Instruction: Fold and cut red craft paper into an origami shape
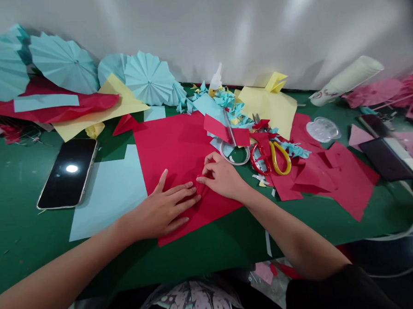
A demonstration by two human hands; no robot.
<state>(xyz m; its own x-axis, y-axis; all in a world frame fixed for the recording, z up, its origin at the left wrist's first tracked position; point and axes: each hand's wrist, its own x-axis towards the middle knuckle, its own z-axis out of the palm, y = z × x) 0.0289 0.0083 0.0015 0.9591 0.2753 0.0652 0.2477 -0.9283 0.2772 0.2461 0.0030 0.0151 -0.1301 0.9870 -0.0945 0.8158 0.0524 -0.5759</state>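
A large sheet of red paper (171, 142) lies before me on the green table. Flat on its lower part rests my left hand (164, 209), fingers spread, their tips touching a small folded piece of red paper (201, 188). My right hand (219, 174) pinches the upper edge of that small piece between thumb and fingers. A light blue sheet (108, 192) lies partly under the red one on the left. Just beyond my right hand are a roll of clear tape (235, 161) and scissors (279, 159) with red and yellow handles.
At left lies a phone (69, 173). Pleated blue paper fans (149, 81) lean along the wall. Blue scraps (233, 100), yellow paper (269, 105) and cut red paper (349, 174) spread to the right. A white cylinder (346, 80) and a clear plastic lid (323, 130) sit farther right.
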